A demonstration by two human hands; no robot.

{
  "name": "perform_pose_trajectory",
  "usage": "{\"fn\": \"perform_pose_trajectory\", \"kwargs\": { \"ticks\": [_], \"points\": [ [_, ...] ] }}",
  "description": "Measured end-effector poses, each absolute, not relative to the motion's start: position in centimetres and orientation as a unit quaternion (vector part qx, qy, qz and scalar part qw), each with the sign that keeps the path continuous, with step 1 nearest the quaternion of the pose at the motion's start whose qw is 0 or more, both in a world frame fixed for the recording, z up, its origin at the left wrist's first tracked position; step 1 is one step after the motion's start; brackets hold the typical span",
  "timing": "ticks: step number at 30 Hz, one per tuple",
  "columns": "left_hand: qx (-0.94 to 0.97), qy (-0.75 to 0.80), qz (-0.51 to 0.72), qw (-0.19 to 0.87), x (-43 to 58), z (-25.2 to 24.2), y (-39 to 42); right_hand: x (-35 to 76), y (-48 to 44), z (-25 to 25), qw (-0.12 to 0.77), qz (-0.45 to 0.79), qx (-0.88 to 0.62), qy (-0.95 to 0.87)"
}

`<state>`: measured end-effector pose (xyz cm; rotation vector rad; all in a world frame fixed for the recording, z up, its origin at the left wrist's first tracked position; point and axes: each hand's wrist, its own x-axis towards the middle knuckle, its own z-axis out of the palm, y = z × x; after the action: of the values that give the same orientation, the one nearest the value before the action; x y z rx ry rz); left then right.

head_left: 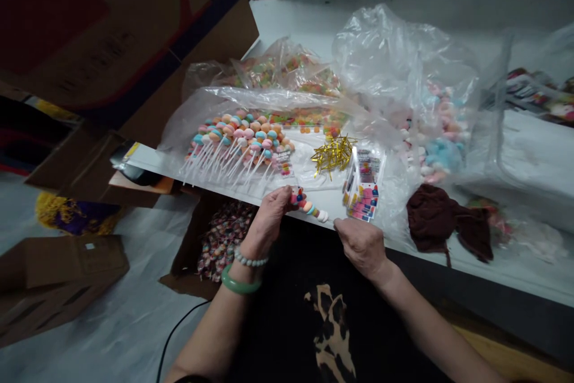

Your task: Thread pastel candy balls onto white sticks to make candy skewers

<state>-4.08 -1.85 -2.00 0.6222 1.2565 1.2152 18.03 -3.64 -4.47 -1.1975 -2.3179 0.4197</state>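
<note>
**Q:** Item in hand?

**A:** One candy skewer [309,209], a line of round pastel candies. It sits just above the near edge of the white table [296,24], its long axis running roughly level, pointing right and slightly toward the near side.

**Q:** Grip?

**A:** The left hand [269,221] pinches the skewer's left end, its fingers closed on it. The right hand [361,247] is apart from the skewer, its fingers loosely curled at the table edge, with nothing visibly held.

**Q:** Adjacent items?

**A:** To the far right of the skewer stands a stack of printed cards [363,184]. Gold twist ties [332,155] lie farther on, left of the cards. Far left lies a fanned batch of candy skewers [237,144], sticks toward the near side, on clear plastic bags [399,54]. A brown cloth [442,221] lies right.

**Q:** Below the table?

**A:** Near left, a cardboard box [188,257] holds wrapped candies [224,239]. The left wrist carries a beaded bracelet [250,260] and a green bangle [240,280].
</note>
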Motion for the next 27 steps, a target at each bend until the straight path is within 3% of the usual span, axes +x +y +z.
{"fn": "perform_pose_trajectory", "kwargs": {
  "ticks": [6,8,14,21,27],
  "points": [
    [0.391,0.661,0.512,0.385,-4.1,-2.2,-2.0,17.2,-3.6,-4.3,0.253,0.398,-0.494,-0.731],
    [0.373,0.674,0.529,0.357,-3.8,-2.6,-2.1,16.9,-3.5,-4.1,0.254,0.469,-0.505,-0.679],
    [0.256,0.605,0.571,0.493,-1.6,-3.4,-2.2,15.9,-3.4,-3.7,0.257,0.582,-0.498,-0.589],
    [0.203,0.536,0.547,0.61,-2.0,-2.2,-1.4,15.7,-2.8,-3.9,0.272,0.642,-0.46,-0.55],
    [0.121,0.391,0.583,0.702,-4.0,-0.6,-1.0,16.1,-2.1,-3.6,0.272,0.662,-0.456,-0.529]
  ]
}}
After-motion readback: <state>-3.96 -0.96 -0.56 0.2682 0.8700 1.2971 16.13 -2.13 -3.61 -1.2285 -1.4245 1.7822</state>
